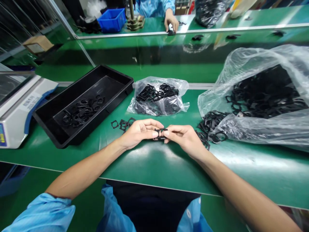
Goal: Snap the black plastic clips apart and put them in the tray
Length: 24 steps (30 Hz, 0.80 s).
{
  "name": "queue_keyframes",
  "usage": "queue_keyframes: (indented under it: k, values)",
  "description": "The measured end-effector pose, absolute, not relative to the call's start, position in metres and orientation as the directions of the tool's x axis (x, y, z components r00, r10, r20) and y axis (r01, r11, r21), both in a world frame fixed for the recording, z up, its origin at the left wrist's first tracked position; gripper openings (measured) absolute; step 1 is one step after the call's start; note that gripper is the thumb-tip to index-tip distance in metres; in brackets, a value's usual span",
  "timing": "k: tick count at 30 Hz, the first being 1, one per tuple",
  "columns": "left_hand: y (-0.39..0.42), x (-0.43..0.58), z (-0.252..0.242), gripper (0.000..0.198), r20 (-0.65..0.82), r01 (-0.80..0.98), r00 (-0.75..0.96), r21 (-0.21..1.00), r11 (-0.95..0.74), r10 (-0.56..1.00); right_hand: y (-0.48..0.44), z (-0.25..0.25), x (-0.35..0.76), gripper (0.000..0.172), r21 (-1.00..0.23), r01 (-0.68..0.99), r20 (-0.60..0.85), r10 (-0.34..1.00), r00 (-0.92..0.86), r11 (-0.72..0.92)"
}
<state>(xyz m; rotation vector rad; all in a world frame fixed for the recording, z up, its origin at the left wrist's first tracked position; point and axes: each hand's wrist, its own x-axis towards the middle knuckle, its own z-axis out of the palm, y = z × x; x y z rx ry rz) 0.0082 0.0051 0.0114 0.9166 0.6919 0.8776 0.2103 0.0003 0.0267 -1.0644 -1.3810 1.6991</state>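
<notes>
Between my two hands is a small black plastic ring-shaped part (159, 138), held just above the green table. My left hand (141, 132) pinches its left side with thumb and fingers. From the other side, my right hand (182, 137) grips its right edge, also closed. The fingers cover much of the part. Several similar loose black frames (123, 124) lie on the table behind my left hand. Beside my right hand, a pile of black parts (212, 125) spills from a large clear plastic bag (243, 129).
A black tray (116, 73) with black parts stands left, next to a white scale (24, 109). A smaller clear bag (158, 108) of parts sits behind my hands. Across a moving-belt-like green strip, a co-worker's hand (171, 21) touches a black part near a blue bin (112, 21).
</notes>
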Motion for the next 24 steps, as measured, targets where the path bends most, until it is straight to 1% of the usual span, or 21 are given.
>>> queue_keyframes:
  k: [6,9,12,15,17,19,24]
  values:
    - [0.001,0.0141,0.0068,0.025,-0.119,-0.232,0.314,0.952,0.197,0.942,-0.0007,0.0239,0.2088,0.038,-0.995,0.098,-0.064,0.936,-0.347,-0.032]
    - [-0.0006,0.0157,0.005,0.021,-0.115,-0.154,0.243,0.976,0.156,0.963,-0.002,0.0214,0.2081,0.041,-0.988,0.154,-0.03,0.947,-0.319,0.021]
    - [-0.0022,0.0162,0.0045,0.02,-0.113,-0.082,0.223,0.988,0.134,0.968,-0.0024,0.0196,0.2076,0.044,-0.982,0.183,-0.024,0.949,-0.315,0.036]
    - [-0.0031,0.0158,0.0051,0.019,-0.119,-0.029,0.26,0.991,0.131,0.958,-0.0018,0.0195,0.2071,0.044,-0.984,0.18,-0.044,0.945,-0.324,0.016]
    - [-0.0026,0.015,0.0055,0.02,-0.127,-0.039,0.281,0.989,0.144,0.951,-0.0011,0.0209,0.2067,0.043,-0.986,0.165,-0.062,0.944,-0.325,-0.008]
    - [-0.0013,0.0139,0.0057,0.023,-0.148,-0.101,0.301,0.977,0.186,0.942,-0.0008,0.0234,0.2063,0.043,-0.99,0.133,-0.085,0.941,-0.328,-0.043]
    - [0.0032,0.0107,0.0059,0.034,-0.25,-0.271,0.452,0.876,0.399,0.856,-0.001,0.0286,0.2063,0.042,-0.986,0.039,-0.166,0.922,-0.351,-0.162]
